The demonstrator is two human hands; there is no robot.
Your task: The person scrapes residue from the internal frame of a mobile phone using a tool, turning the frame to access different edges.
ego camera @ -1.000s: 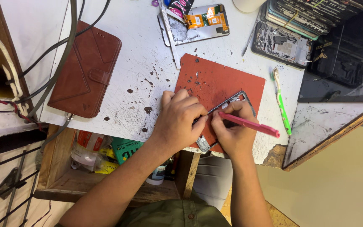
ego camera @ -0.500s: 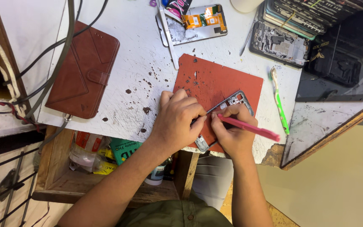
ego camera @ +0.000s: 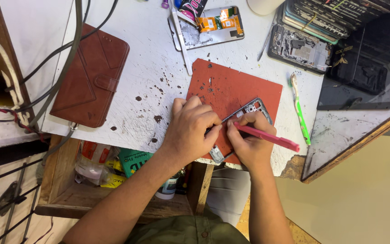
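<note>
At the far left of your white desk (ego camera: 159, 86) lies a closed brown leather wallet case (ego camera: 91, 77); to its right your left hand (ego camera: 190, 133) presses down with curled fingers on the grey phone frame (ego camera: 249, 110), which sits on the red mat (ego camera: 235, 90) at the desk's near edge. Just right of it, your right hand (ego camera: 249, 144) has its fingers closed around a pink tool (ego camera: 269, 138), tip at the frame. Further right lie a green toothbrush (ego camera: 299, 110) and a dark tablet (ego camera: 366, 77).

left hand (ego camera: 190, 131) pins phone frame (ego camera: 251, 108) | right hand (ego camera: 249, 144) grips pink tool (ego camera: 271, 139)
</note>
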